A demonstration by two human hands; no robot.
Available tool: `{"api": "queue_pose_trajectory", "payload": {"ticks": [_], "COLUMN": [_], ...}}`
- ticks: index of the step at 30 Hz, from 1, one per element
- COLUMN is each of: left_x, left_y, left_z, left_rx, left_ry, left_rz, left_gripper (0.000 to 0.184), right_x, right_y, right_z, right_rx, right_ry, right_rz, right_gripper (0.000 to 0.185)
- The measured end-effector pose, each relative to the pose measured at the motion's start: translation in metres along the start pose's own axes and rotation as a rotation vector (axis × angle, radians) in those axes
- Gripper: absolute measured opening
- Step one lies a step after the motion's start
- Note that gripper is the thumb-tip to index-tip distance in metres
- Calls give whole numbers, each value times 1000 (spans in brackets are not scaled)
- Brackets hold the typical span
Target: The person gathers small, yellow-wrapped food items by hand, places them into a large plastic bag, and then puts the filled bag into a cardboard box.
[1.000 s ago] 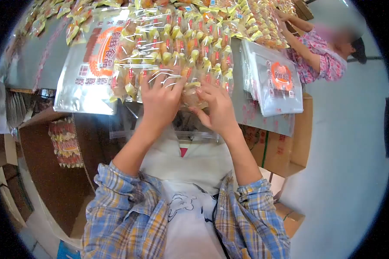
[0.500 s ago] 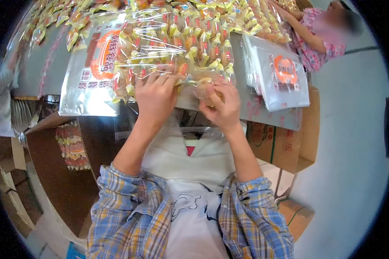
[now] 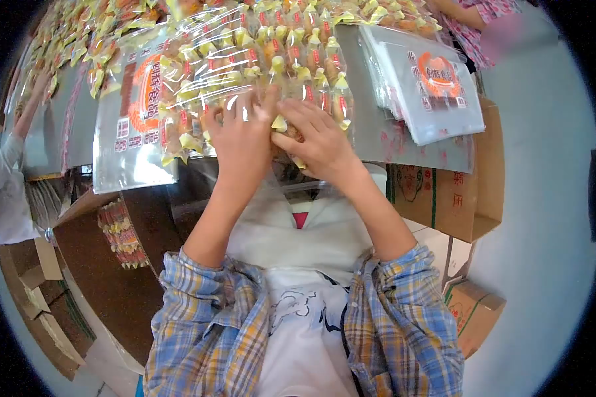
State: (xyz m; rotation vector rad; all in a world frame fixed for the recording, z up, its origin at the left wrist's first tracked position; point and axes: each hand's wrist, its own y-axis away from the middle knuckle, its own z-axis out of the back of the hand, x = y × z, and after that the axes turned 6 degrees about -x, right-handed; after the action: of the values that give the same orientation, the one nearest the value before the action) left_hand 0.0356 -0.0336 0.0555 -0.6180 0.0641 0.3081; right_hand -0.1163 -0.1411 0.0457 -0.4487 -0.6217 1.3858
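Observation:
Rows of small wrapped snacks (image 3: 238, 56) with yellow twisted ends lie on the grey table, partly under shiny clear film. My left hand (image 3: 242, 135) rests on the front rows, its fingers spread and bent over the film. Close beside it, my right hand (image 3: 318, 139) is curled around a wrapped snack (image 3: 291, 132) at the table's front edge. To the left lies a clear printed bag (image 3: 136, 119) with red lettering, reaching the snack rows. A stack of clear printed bags (image 3: 437, 86) lies to the right.
More wrapped snacks (image 3: 112, 30) cover the table's back. Cardboard boxes (image 3: 437, 198) stand below at right, and an open box (image 3: 106, 278) with packed snacks stands at lower left. Another person's arm (image 3: 460, 13) reaches in at upper right; a further arm (image 3: 32, 109) is at left.
My right hand has moved left, in beside my left hand, with a wrapped snack. The view has shifted, and another person's arm now shows at the left.

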Motion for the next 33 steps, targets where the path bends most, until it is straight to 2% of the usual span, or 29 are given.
{"api": "queue_pose_trajectory", "payload": {"ticks": [1, 4, 7, 9, 10, 13, 19, 22, 26, 29, 33], "left_x": [3, 7, 10, 11, 8, 12, 13, 14, 13, 16, 14], "left_y": [-2, 0, 0, 1, 2, 4, 3, 2, 0, -1, -1], "left_z": [0, -3, -4, -1, 2, -4, -1, 1, 0, -4, -2], "left_rx": [-42, -86, -110, -111, -57, -46, -46, -58, -66, -139, -99], "left_ry": [34, 60, 67, 70, 67, 52, 78, 80, 75, 102, 58], "left_rz": [-12, -19, -21, -24, 40, 21, 15, 46, 65, 23, 55], "left_gripper": [59, 54, 51, 51, 44, 47, 54, 53, 52, 37, 55], "right_x": [-4, -7, -5, -5, -5, -3, 1, -2, -1, 0, -2], "right_y": [-1, 2, -2, 0, 0, -2, -6, -1, 0, -2, -3], "right_z": [0, -5, -13, -20, -23, -26, -21, -21, -22, -24, -25], "right_rx": [2, -128, -177, -202, -219, -289, -328, -222, -248, -268, -289], "right_ry": [-3, -78, 16, 13, 16, 75, -149, -223, -222, -299, -239], "right_rz": [30, -118, -156, -207, -234, -208, -299, -360, -398, -441, -413], "right_gripper": [45, 36, 33, 37, 39, 44, 56, 63, 67, 67, 57]}}
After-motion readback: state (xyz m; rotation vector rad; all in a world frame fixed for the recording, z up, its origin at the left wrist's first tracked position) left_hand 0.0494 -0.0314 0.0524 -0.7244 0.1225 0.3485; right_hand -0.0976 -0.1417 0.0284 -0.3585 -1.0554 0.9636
